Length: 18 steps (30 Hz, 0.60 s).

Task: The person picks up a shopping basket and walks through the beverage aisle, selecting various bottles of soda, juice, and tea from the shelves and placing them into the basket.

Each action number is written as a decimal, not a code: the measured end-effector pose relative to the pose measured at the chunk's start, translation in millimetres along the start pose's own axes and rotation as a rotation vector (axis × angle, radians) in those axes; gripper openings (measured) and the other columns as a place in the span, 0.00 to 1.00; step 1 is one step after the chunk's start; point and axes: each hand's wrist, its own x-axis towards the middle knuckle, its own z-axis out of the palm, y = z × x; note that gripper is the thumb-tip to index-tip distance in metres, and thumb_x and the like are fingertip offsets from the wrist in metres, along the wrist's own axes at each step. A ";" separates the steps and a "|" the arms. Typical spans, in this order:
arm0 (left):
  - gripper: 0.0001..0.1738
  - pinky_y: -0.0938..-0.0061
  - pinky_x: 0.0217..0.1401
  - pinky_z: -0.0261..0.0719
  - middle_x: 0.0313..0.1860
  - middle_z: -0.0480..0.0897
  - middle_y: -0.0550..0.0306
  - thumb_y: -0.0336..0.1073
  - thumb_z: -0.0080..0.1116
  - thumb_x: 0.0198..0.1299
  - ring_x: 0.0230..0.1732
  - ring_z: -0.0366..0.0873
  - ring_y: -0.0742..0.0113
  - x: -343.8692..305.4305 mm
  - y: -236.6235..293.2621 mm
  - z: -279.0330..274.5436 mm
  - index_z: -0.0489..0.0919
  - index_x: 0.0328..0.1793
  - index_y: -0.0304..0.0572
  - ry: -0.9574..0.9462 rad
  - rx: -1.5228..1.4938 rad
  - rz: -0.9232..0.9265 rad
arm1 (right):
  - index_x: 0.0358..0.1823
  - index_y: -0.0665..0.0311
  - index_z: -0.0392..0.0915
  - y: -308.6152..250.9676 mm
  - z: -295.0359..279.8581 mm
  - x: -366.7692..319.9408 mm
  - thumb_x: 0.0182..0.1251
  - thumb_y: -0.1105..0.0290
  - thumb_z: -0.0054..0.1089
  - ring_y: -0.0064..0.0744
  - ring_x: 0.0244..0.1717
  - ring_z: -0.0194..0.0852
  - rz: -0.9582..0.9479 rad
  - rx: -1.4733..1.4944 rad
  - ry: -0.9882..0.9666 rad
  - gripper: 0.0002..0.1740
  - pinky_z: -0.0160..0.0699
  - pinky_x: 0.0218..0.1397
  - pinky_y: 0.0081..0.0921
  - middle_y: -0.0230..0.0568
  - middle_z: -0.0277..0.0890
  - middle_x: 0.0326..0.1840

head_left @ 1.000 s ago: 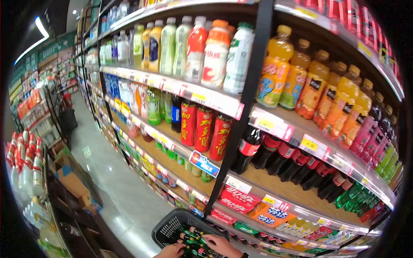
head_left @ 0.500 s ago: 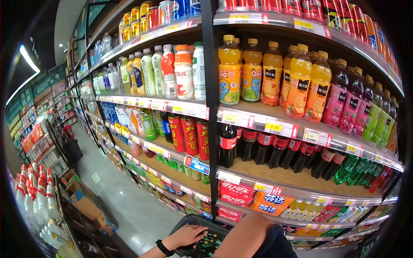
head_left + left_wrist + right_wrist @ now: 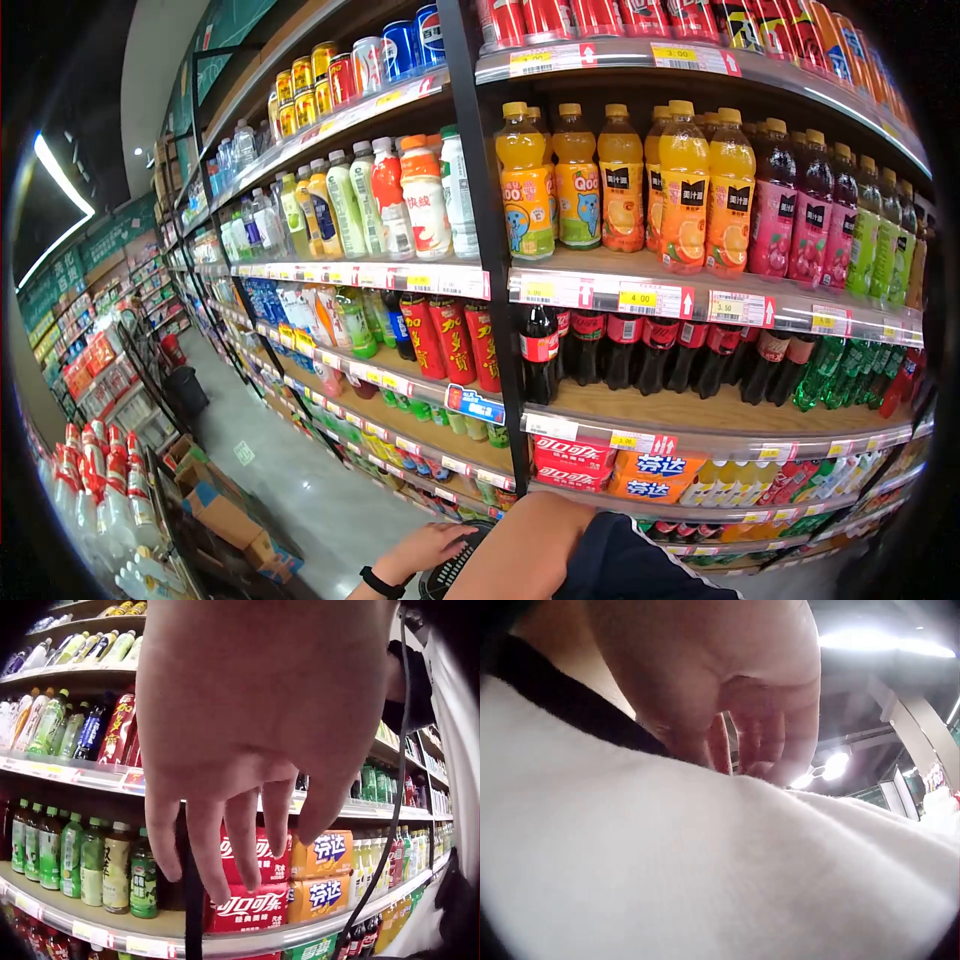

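The fingers of the left hand (image 3: 433, 548) hang loose and spread, a little bent, with nothing in them. They sit just over the basket (image 3: 450, 578); whether they touch it I cannot tell. The right hand (image 3: 712, 682) bends its fingers down to the shirt (image 3: 652, 847), beside the dark trim (image 3: 562, 690); the tips are hidden, so I cannot tell if they pinch the cloth.

The shirt looks thin and soft; I'd expect it to fold at a light pinch, easiest near that trim. The basket looks like stiff, slotted plastic, probably light in itself, though its load is out of my sight. I'd take it by the edge with fingers hooked under.

A bare arm (image 3: 530, 545) covers much of the basket. Past it stand cola cartons (image 3: 570, 462), then cola bottles (image 3: 610, 355) and, higher, orange juice (image 3: 685, 205). Boxes (image 3: 230, 515) lie across the aisle.
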 end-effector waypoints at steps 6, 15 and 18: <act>0.16 0.59 0.50 0.76 0.45 0.81 0.45 0.33 0.53 0.59 0.47 0.77 0.46 12.7 -26.6 -5.4 0.76 0.55 0.45 0.123 -0.159 0.025 | 0.51 0.64 0.75 0.0 -14.0 -9.8 0.64 0.64 0.56 0.47 0.48 0.74 0.065 -0.040 0.033 0.17 0.72 0.51 0.36 0.46 0.76 0.47; 0.17 0.59 0.50 0.75 0.44 0.81 0.46 0.31 0.53 0.57 0.46 0.77 0.45 10.1 -21.9 -49.1 0.77 0.54 0.47 0.080 -0.051 0.009 | 0.51 0.64 0.75 9.1 -22.1 -7.3 0.64 0.64 0.56 0.46 0.48 0.74 0.074 -0.039 0.031 0.17 0.72 0.50 0.36 0.45 0.76 0.48; 0.17 0.59 0.49 0.75 0.43 0.81 0.46 0.31 0.53 0.56 0.46 0.77 0.46 9.4 -25.3 -63.3 0.77 0.54 0.47 0.091 -0.027 -0.012 | 0.51 0.64 0.75 13.9 -22.0 -2.0 0.64 0.63 0.56 0.45 0.48 0.74 0.055 -0.030 0.027 0.17 0.73 0.50 0.35 0.45 0.76 0.48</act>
